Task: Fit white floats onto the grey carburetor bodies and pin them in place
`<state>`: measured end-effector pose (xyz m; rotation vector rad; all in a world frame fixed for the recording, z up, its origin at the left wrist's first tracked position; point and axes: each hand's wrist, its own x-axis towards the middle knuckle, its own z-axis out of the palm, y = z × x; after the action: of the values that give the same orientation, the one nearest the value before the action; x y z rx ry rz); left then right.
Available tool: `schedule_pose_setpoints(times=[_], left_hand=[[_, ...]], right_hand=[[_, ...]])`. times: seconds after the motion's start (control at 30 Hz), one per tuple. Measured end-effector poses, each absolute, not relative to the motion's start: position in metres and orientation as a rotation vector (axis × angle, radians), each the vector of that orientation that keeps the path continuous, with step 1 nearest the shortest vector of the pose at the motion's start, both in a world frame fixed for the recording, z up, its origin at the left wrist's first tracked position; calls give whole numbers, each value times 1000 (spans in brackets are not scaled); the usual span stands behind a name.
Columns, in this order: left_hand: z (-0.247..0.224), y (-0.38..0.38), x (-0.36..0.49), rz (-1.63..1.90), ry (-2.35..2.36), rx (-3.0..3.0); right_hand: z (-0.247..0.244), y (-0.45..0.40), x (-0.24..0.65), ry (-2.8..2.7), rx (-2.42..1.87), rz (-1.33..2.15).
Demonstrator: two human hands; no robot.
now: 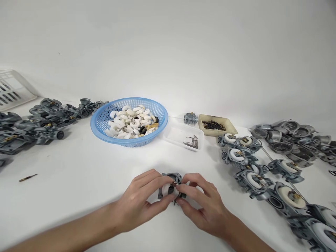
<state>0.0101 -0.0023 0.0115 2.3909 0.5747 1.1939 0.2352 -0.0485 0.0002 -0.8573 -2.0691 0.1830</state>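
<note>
A grey metal carburetor body (173, 175) lies on the white table in front of me, with a white float (165, 190) set in its open top. My left hand (145, 196) grips it from the left, fingertips at the float's hinge and thumb on the near side. From the right, my right hand (203, 201) closes on the same body, its index finger and thumb at the hinge and the rim. The fingertips of both hands meet over the middle, so any small pin between them is hidden.
A blue basket (98, 134) holds many white floats. Beside it stand a clear tray (173, 136) with thin pins and a cream tray (231, 127) with dark rings. Carburetor bodies lie left (49, 120) and right (256, 182), bowls (282, 147) far right, a thin tool (28, 177) left.
</note>
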Motion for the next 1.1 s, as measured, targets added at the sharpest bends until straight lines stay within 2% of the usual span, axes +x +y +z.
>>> schedule_pose_setpoints(times=[0.43,1.1], left_hand=[[19,-1,7,1103,804,2166],[22,-12,9,1112,544,2250]], right_hand=[[3,-47,235,-2042,-893,193],[11,-55,232,-2087,-834,89]])
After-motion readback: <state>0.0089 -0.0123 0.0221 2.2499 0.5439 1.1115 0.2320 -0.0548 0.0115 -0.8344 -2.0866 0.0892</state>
